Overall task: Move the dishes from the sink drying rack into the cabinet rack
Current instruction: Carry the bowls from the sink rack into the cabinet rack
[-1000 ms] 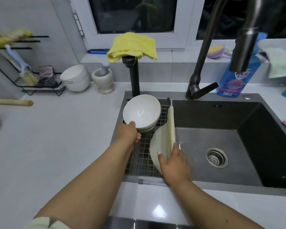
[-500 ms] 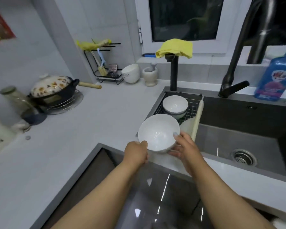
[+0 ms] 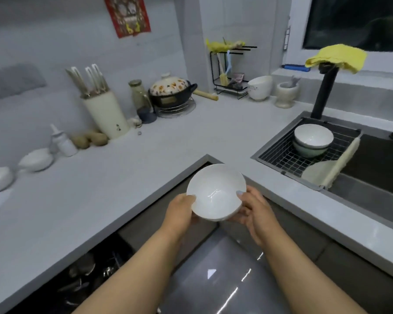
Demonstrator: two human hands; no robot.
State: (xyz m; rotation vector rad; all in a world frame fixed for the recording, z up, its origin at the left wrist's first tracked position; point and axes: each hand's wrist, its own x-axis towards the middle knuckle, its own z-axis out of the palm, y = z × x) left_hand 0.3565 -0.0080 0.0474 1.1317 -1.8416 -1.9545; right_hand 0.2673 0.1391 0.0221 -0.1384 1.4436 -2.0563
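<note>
I hold a white bowl (image 3: 214,191) in front of me over the inner corner of the counter, above the floor. My left hand (image 3: 179,211) grips its left rim and my right hand (image 3: 255,209) grips its right rim and underside. At the right, the wire drying rack (image 3: 281,155) sits in the sink with two stacked bowls (image 3: 312,141) and a pale plate (image 3: 318,172) leaning at its near end. Below the counter at the lower left, a dark open cabinet space (image 3: 84,275) shows shiny metal items; I cannot make out its rack.
The L-shaped white counter (image 3: 145,159) carries a knife block (image 3: 104,112), a flowered pot (image 3: 170,91), a jar, small white containers and potatoes along the wall. A black faucet post with a yellow cloth (image 3: 337,57) stands behind the rack. Glossy grey floor (image 3: 213,279) lies below.
I lifted the top bowl off the stack in the rack with my left hand, added my right hand, and carried it left and toward me. My view has swung left.
</note>
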